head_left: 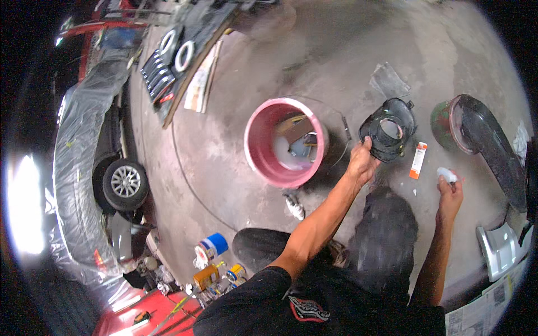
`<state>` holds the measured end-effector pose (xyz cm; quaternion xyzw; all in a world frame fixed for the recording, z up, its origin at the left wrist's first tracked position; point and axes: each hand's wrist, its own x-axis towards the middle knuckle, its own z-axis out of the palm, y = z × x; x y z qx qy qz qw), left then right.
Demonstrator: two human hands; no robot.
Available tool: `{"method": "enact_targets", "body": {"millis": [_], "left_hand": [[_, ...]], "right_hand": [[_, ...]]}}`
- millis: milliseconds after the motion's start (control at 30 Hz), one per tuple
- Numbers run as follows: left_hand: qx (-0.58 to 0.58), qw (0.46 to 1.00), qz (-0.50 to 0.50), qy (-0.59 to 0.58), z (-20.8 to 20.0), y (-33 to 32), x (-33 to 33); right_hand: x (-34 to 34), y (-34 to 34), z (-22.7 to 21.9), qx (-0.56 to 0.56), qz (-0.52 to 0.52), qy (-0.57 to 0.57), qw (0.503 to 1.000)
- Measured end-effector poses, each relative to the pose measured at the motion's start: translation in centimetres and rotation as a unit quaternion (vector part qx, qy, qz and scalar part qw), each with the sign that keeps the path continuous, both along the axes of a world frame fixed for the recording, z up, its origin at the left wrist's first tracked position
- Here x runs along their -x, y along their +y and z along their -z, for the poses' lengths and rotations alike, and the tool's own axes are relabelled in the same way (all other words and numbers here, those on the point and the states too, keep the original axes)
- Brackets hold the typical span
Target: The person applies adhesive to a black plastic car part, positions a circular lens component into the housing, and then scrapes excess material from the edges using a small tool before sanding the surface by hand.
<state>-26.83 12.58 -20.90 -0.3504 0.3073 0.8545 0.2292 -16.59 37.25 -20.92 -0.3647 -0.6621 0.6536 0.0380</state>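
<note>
My left hand [363, 163] grips the lower edge of a black plastic car part [408, 116] with a round ring opening, perhaps a fog light surround. It is held above the floor, beyond my knee. My right hand [449, 193] is closed on a small whitish, rounded object [446, 175], too small to name surely. Between the hands, a narrow orange and white box [417, 161] lies on the floor. To the left of the black part stands a pink bucket [259, 120] with a few pieces inside.
A long black trim piece [493, 143] rests on a greenish-red container [443, 126] at right. A silver panel [497, 253] lies nearer. Paint cans [213, 246] stand at lower left, near a plastic-covered car [84, 168]. Black parts with white rings [184, 56] lie at upper left.
</note>
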Motion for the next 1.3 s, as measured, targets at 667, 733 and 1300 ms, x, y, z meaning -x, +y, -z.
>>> {"method": "enact_targets", "body": {"millis": [667, 733, 1300], "left_hand": [[0.481, 0.775, 0.374, 0.166, 6.5, -1.4, -3.0], [0.540, 0.656, 0.391, 0.353, 7.1, -1.3, -3.3], [0.393, 0.735, 0.451, 0.320, 7.7, 0.6, -3.9]], "right_hand": [[3.9, -10.3, 10.5, -0.155, -0.251, -0.115, 0.949], [4.6, -10.7, 9.3, -0.126, -0.296, -0.090, 0.943], [-5.7, -3.0, 12.8, -0.324, -0.296, -0.202, 0.875]]}}
